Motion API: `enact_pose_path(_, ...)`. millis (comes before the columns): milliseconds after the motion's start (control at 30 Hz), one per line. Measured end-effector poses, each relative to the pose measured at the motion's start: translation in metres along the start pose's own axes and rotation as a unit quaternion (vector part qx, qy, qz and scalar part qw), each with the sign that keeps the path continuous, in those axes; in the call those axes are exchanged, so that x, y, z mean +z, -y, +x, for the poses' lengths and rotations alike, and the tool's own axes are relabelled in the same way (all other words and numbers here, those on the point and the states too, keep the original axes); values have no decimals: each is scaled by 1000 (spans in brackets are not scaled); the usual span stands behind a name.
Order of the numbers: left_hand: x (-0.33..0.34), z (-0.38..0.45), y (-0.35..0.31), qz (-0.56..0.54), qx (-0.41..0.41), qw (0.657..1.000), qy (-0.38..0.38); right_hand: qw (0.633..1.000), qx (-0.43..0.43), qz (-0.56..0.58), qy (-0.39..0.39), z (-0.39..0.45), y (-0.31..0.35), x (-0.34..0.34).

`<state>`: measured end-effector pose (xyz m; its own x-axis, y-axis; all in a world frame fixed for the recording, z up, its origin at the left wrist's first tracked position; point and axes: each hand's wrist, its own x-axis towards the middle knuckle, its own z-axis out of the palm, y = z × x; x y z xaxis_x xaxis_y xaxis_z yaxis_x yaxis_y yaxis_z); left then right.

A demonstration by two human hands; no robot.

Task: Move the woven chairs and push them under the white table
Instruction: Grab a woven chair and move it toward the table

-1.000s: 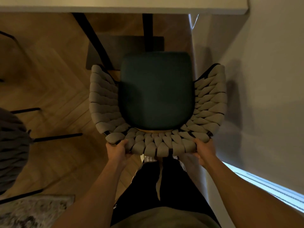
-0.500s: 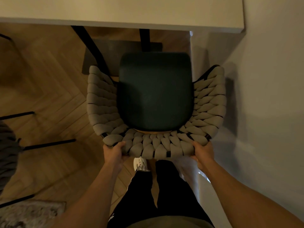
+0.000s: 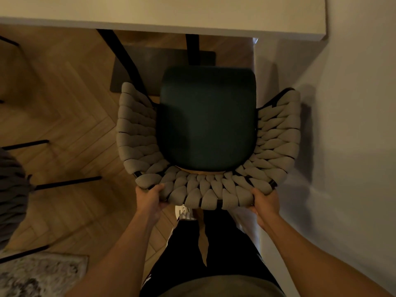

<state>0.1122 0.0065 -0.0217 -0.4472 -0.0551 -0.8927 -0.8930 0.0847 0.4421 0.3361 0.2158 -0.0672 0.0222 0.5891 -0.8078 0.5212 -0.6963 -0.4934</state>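
A woven chair (image 3: 137, 133) with a grey braided back and a dark green seat cushion stands right below me, facing the white table (image 3: 162, 13). My left hand (image 3: 150, 199) grips the left end of its curved backrest and my right hand (image 3: 264, 202) grips the right end. The cushion's front edge lies just short of the table's near edge. A second woven chair (image 3: 10, 189) shows partly at the left edge, with thin black legs.
Black table legs (image 3: 124, 58) and a dark base plate (image 3: 150, 67) stand under the table just ahead of the chair. A white wall (image 3: 351, 146) runs close along the chair's right side. A shaggy grey rug (image 3: 40, 275) lies at bottom left on the herringbone floor.
The chair and I have moved forward toward the table; more of the tabletop shows at the top. Both hands keep their hold on the backrest.
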Motion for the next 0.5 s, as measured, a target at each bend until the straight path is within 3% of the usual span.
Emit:
enact_pose_path(300,-5,-5,0,0,13,999,32,998,-11,-29,59,5,1,-16)
enact_pose_path(500,-18,-13,4,39,-3,999,30,969,2,-212,130,-22,25,-41)
